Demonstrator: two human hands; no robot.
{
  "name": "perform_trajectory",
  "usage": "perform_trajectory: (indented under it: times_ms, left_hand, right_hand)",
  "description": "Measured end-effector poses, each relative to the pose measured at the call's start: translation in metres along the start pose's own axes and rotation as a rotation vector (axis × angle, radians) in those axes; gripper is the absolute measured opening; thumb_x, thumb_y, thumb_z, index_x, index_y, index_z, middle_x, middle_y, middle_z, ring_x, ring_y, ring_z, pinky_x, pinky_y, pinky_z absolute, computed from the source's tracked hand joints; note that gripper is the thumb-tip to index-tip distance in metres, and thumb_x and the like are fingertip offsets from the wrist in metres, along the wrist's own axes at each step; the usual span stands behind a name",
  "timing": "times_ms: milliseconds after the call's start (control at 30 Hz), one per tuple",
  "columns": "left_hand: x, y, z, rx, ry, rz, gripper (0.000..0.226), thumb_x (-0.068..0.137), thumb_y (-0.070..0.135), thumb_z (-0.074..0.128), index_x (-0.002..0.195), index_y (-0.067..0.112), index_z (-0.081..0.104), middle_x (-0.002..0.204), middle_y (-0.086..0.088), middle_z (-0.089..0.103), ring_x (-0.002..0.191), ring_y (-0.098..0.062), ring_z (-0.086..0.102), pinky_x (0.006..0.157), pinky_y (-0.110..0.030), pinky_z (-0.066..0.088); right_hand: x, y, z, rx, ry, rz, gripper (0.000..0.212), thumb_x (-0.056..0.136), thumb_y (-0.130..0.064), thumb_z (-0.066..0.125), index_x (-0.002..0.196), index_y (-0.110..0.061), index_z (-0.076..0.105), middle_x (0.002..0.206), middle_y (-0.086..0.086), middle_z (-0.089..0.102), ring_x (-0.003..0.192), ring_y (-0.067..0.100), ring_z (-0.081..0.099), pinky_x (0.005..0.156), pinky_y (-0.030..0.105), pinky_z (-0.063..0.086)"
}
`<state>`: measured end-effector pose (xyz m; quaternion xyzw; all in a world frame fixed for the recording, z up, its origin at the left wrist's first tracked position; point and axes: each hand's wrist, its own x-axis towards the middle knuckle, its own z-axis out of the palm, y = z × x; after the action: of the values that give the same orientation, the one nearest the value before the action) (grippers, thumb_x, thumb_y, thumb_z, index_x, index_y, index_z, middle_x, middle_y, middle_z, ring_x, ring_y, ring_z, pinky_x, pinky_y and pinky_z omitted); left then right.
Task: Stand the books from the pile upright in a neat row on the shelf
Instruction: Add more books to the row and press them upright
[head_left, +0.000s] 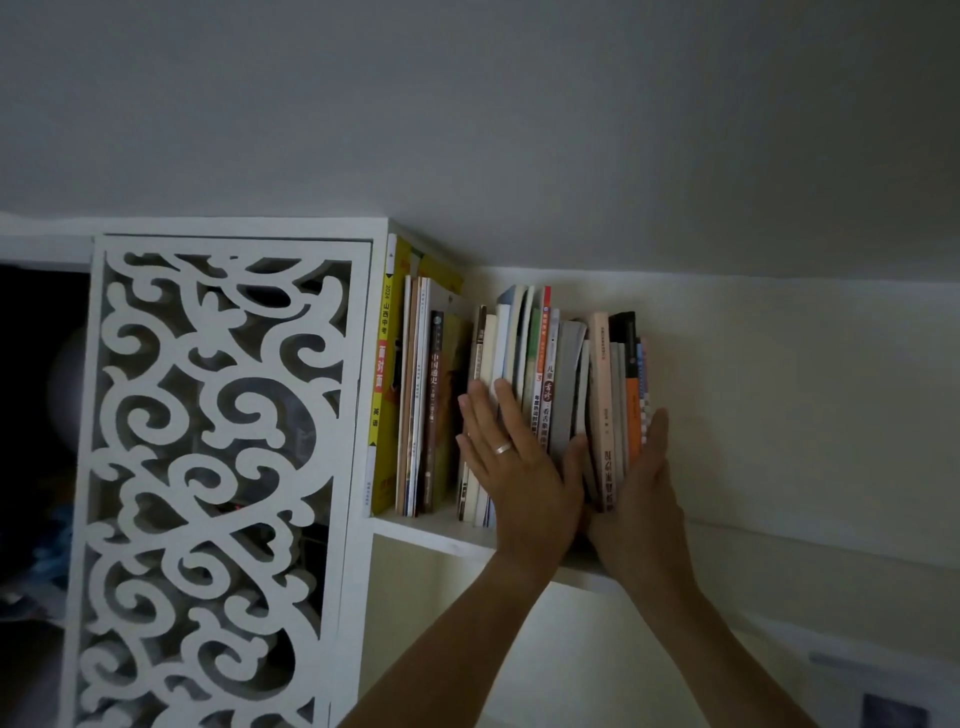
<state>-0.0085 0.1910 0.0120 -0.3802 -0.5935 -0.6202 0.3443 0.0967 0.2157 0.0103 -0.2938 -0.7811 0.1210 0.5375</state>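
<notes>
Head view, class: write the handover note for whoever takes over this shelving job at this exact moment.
Left hand: flat and open, pressing the spines of the right group of books.
Right hand: flat and open against that group's outer end by the orange-spined book.
Left group of books stands beside the yellow book at the carved panel.
Done: books upright on the shelf.
Left: close the gap between groups, straighten leaning books. The pile is out of view.
</notes>
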Motion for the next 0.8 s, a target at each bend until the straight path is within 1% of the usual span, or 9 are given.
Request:
perform_trajectory:
  times_ms: [133,233,300,367,433,500,567,700,800]
  left_hand:
    - [0.001,-0.006,-0.006,0.022,0.005,-0.005,0.088,0.101,0.06,0.043,0.165,0.012,0.007,0.174,-0.01,-0.001,0.161,-0.028,-0.005,0.126,-0.055,0.004]
    - [-0.001,0.002,-0.014,0.015,0.023,-0.21,0.092,0.099,0.068,0.036,0.165,0.015,0.0,0.173,-0.012,-0.002,0.159,-0.036,0.013,0.123,-0.065,0.018]
    - [-0.002,0.006,-0.019,0.048,0.024,-0.276,0.096,0.098,0.07,0.04,0.164,0.015,-0.001,0.172,-0.015,0.005,0.154,-0.039,0.024,0.118,-0.065,0.03]
    - [-0.003,0.005,-0.022,0.069,0.025,-0.29,0.104,0.094,0.072,0.05,0.164,0.012,0.001,0.167,-0.016,0.014,0.151,-0.039,0.029,0.115,-0.06,0.035]
    - [-0.004,0.0,-0.024,0.124,0.019,-0.342,0.113,0.088,0.08,0.05,0.164,0.009,0.004,0.164,-0.017,0.02,0.15,-0.038,0.027,0.117,-0.056,0.035]
    - [-0.008,-0.005,-0.025,0.183,0.006,-0.341,0.117,0.085,0.086,0.045,0.164,0.008,0.006,0.166,-0.017,0.016,0.153,-0.037,0.021,0.121,-0.054,0.027]
    - [-0.011,-0.009,-0.024,0.197,0.013,-0.306,0.117,0.084,0.086,0.047,0.164,0.008,0.011,0.166,-0.017,0.016,0.152,-0.038,0.021,0.122,-0.056,0.029]
    - [-0.011,-0.007,-0.021,0.19,0.024,-0.303,0.12,0.076,0.09,0.054,0.159,0.01,0.022,0.161,-0.018,0.022,0.148,-0.042,0.027,0.115,-0.06,0.035]
    - [-0.004,0.002,-0.021,0.164,0.01,-0.351,0.119,0.069,0.091,0.059,0.151,0.009,0.031,0.152,-0.019,0.03,0.14,-0.042,0.033,0.106,-0.063,0.046]
  right_hand:
    - [-0.001,0.0,-0.002,-0.052,-0.012,-0.025,0.134,0.077,-0.035,0.087,0.158,-0.03,-0.02,0.157,0.009,0.033,0.135,0.031,0.05,0.099,0.048,0.053]
    - [0.0,0.002,-0.003,-0.079,-0.07,-0.07,0.13,0.079,-0.038,0.085,0.159,-0.03,-0.017,0.154,0.009,0.037,0.13,0.03,0.055,0.095,0.045,0.055]
    - [0.001,0.001,-0.003,-0.074,-0.089,-0.079,0.126,0.08,-0.042,0.083,0.159,-0.03,-0.015,0.154,0.008,0.037,0.128,0.029,0.056,0.094,0.045,0.056]
    - [0.002,-0.001,-0.002,-0.049,-0.081,-0.073,0.124,0.079,-0.05,0.081,0.16,-0.028,-0.012,0.155,0.008,0.038,0.129,0.029,0.057,0.096,0.046,0.056]
    - [0.002,-0.001,-0.001,-0.046,-0.074,-0.071,0.125,0.077,-0.057,0.08,0.16,-0.028,-0.009,0.155,0.007,0.039,0.128,0.029,0.057,0.095,0.045,0.057]
    - [0.003,0.0,-0.001,-0.052,-0.079,-0.071,0.126,0.075,-0.061,0.079,0.16,-0.027,-0.007,0.155,0.006,0.039,0.129,0.028,0.056,0.096,0.045,0.056]
    - [0.004,0.002,0.0,-0.053,-0.079,-0.068,0.126,0.075,-0.058,0.08,0.16,-0.027,-0.008,0.155,0.006,0.039,0.131,0.028,0.055,0.098,0.045,0.055]
    - [0.004,0.005,0.004,-0.019,-0.068,-0.059,0.115,0.083,-0.04,0.08,0.16,-0.027,-0.004,0.153,0.007,0.041,0.13,0.028,0.056,0.097,0.045,0.057]
    - [0.004,0.004,0.005,0.018,-0.041,-0.058,0.114,0.083,-0.04,0.08,0.16,-0.027,-0.003,0.154,0.008,0.043,0.13,0.029,0.057,0.099,0.048,0.056]
